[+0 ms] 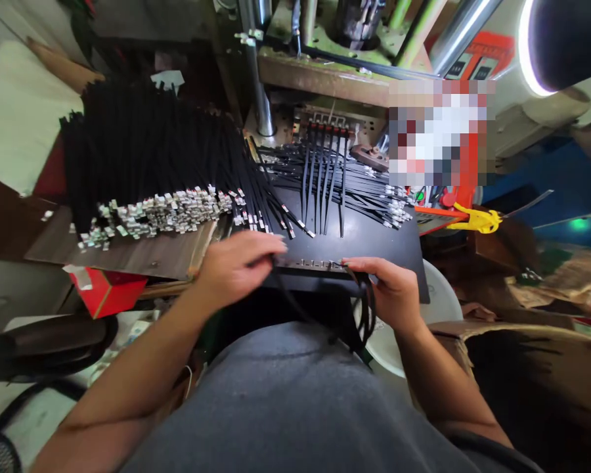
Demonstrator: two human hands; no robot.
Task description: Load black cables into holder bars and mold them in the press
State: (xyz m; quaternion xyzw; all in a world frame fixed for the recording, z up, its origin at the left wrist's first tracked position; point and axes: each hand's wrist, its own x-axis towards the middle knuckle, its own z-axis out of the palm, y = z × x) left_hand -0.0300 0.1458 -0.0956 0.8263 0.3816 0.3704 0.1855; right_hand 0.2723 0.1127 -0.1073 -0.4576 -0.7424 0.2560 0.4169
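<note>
My left hand (236, 266) is closed in a pinch at the front edge of a dark work plate (374, 256). A black cable (290, 299) hangs down from its fingertips. Opposite it, my right hand (396, 289) is closed on several looped black cables (369, 312), thumb and finger at the right end of a metal strip (312, 265) with small pins along the plate's edge. The cable ends at the fingertips are too small to make out. Beyond the hands, several black flat cables (320, 184) lie side by side, their far ends in a fixture (328, 125).
A big heap of black cables (152, 144) with pale connector ends lies on a wooden board (177, 259) at left. More cables (369, 190) lie across the plate. A press with steel columns (261, 92) stands behind. At right are a lamp (556, 46), white bucket (446, 295) and cardboard box (453, 332).
</note>
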